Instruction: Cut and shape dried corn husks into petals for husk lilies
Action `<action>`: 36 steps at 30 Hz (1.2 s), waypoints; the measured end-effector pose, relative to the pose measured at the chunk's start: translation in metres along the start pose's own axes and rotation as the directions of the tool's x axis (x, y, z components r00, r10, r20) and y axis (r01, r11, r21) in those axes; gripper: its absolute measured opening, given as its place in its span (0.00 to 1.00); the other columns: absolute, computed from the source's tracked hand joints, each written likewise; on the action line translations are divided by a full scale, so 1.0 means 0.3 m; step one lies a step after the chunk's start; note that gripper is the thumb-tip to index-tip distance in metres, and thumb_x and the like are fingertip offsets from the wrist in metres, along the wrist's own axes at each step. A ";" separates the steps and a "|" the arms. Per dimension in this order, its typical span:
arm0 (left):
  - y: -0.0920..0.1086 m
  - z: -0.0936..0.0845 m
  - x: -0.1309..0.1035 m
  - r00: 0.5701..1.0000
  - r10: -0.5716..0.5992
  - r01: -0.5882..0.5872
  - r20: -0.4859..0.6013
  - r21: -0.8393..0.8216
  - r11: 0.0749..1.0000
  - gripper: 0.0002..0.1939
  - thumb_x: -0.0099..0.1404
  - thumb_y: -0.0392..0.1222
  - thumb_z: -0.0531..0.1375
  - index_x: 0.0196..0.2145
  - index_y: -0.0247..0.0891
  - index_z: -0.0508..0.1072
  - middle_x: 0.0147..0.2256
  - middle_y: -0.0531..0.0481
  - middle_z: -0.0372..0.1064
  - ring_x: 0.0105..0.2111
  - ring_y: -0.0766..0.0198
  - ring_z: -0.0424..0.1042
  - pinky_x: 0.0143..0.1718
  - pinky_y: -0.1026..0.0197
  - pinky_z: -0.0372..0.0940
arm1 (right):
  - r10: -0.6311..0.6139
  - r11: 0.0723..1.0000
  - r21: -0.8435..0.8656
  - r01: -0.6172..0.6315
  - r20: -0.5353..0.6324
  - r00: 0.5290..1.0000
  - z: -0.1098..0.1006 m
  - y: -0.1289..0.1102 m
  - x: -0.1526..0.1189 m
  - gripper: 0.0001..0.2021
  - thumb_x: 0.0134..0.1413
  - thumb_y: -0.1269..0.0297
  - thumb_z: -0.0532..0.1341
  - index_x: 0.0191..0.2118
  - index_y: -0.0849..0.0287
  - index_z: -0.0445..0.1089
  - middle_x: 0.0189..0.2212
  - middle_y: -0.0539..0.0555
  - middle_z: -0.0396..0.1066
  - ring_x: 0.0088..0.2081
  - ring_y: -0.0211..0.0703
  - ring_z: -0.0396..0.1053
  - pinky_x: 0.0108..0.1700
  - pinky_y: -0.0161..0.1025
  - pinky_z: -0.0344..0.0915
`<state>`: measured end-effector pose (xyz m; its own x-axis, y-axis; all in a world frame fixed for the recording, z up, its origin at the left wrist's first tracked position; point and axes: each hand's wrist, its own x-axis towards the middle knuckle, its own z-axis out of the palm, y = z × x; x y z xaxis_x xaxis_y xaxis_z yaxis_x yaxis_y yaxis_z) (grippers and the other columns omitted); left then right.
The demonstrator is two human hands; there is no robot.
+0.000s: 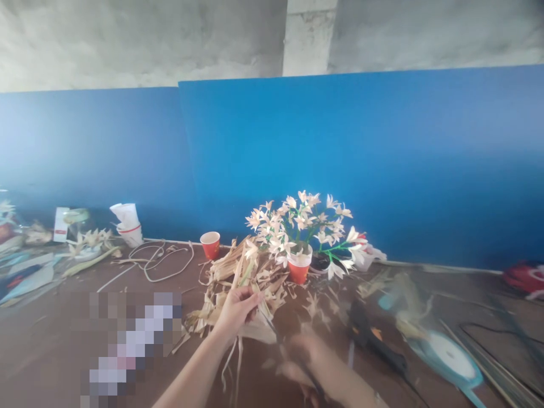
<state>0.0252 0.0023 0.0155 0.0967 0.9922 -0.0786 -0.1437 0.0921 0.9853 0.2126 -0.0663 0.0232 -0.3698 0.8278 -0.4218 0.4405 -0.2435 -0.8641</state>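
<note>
My left hand [238, 309] is closed in a pinch on a pale strip of dried corn husk [243, 272], over a heap of husks. Loose strips hang below it toward the table. My right hand [312, 354] is smeared by motion just to its right. It appears closed around a dark, narrow tool that looks like scissors [274, 330], its tip pointing at my left hand. Behind my hands, cream-coloured husk flowers [297, 221] on green stems stand in a red and white paper cup [298, 272].
To the right lie a black glue gun [376, 343] and a light-blue roll of tape [453, 357]. Another paper cup [210, 246] and a white cable [155, 260] are at the back left. Blue panels [340, 153] border the brown table's far edge.
</note>
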 end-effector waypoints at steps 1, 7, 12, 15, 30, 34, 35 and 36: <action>-0.002 0.002 -0.002 1.000 0.000 0.000 0.008 0.001 1.000 0.21 0.45 0.54 0.67 0.15 0.36 0.64 0.09 0.59 0.56 0.10 0.76 0.51 0.13 0.70 0.44 | -0.016 1.000 0.005 0.016 -0.003 1.000 0.001 0.009 0.007 0.08 0.45 0.62 0.61 0.29 0.59 0.64 0.10 0.40 0.60 0.10 0.28 0.57 0.09 0.23 0.48; -0.002 0.007 -0.010 1.000 0.003 -0.003 0.021 0.005 1.000 0.20 0.47 0.52 0.66 0.15 0.35 0.64 0.08 0.58 0.57 0.10 0.76 0.50 0.14 0.70 0.42 | -0.023 1.000 0.001 0.023 -0.023 0.999 0.003 0.041 0.026 0.08 0.45 0.61 0.61 0.29 0.60 0.65 0.11 0.40 0.60 0.10 0.28 0.56 0.10 0.23 0.51; 0.002 0.007 -0.011 1.000 -0.002 0.002 0.031 -0.011 1.000 0.19 0.47 0.51 0.67 0.15 0.35 0.64 0.09 0.59 0.56 0.10 0.77 0.51 0.14 0.70 0.43 | -0.033 0.999 0.016 0.033 -0.024 0.999 0.001 0.051 0.030 0.09 0.44 0.61 0.61 0.30 0.60 0.65 0.11 0.40 0.59 0.10 0.27 0.55 0.09 0.23 0.52; 0.006 0.009 -0.013 0.999 -0.009 0.010 0.033 -0.015 1.000 0.20 0.46 0.52 0.67 0.15 0.35 0.64 0.09 0.59 0.56 0.11 0.76 0.51 0.14 0.70 0.43 | -0.027 0.998 0.048 0.028 -0.012 1.000 0.000 0.054 0.032 0.09 0.44 0.61 0.61 0.30 0.60 0.65 0.11 0.40 0.58 0.10 0.27 0.55 0.09 0.23 0.51; 0.008 0.016 -0.013 1.000 0.000 0.000 -0.005 -0.061 0.998 0.23 0.43 0.54 0.68 0.13 0.35 0.63 0.08 0.59 0.55 0.11 0.77 0.49 0.15 0.70 0.41 | -0.127 0.969 0.216 0.121 0.014 0.992 0.000 0.141 0.080 0.18 0.40 0.49 0.64 0.28 0.61 0.66 0.10 0.41 0.57 0.12 0.28 0.52 0.14 0.28 0.47; 0.003 0.016 -0.011 1.000 -0.002 0.000 -0.031 -0.073 0.997 0.23 0.43 0.54 0.68 0.12 0.35 0.62 0.08 0.59 0.55 0.11 0.77 0.48 0.15 0.69 0.39 | -0.122 0.968 0.219 0.125 -0.025 0.992 0.006 0.145 0.084 0.19 0.39 0.48 0.64 0.29 0.60 0.66 0.13 0.42 0.60 0.13 0.30 0.55 0.16 0.29 0.50; 0.001 0.017 -0.010 0.999 -0.004 0.001 -0.036 -0.077 0.997 0.23 0.42 0.54 0.68 0.12 0.35 0.63 0.08 0.59 0.55 0.11 0.77 0.48 0.15 0.69 0.39 | -0.118 0.969 0.216 0.122 -0.032 0.992 0.008 0.147 0.086 0.19 0.39 0.48 0.65 0.29 0.60 0.66 0.13 0.42 0.60 0.13 0.30 0.55 0.16 0.29 0.50; -0.001 0.017 -0.010 0.999 -0.005 0.002 -0.040 -0.081 0.997 0.23 0.42 0.54 0.68 0.12 0.35 0.63 0.08 0.59 0.55 0.11 0.77 0.48 0.15 0.69 0.39 | -0.114 0.970 0.214 0.120 -0.037 0.993 0.009 0.151 0.089 0.19 0.38 0.48 0.65 0.29 0.60 0.66 0.13 0.42 0.60 0.14 0.30 0.55 0.16 0.29 0.49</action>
<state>0.0299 -0.0012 0.0163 0.0583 0.9942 -0.0899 -0.2225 0.1008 0.9697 0.2202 -0.0565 -0.0279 -0.3868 0.8686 -0.3098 0.2080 -0.2452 -0.9469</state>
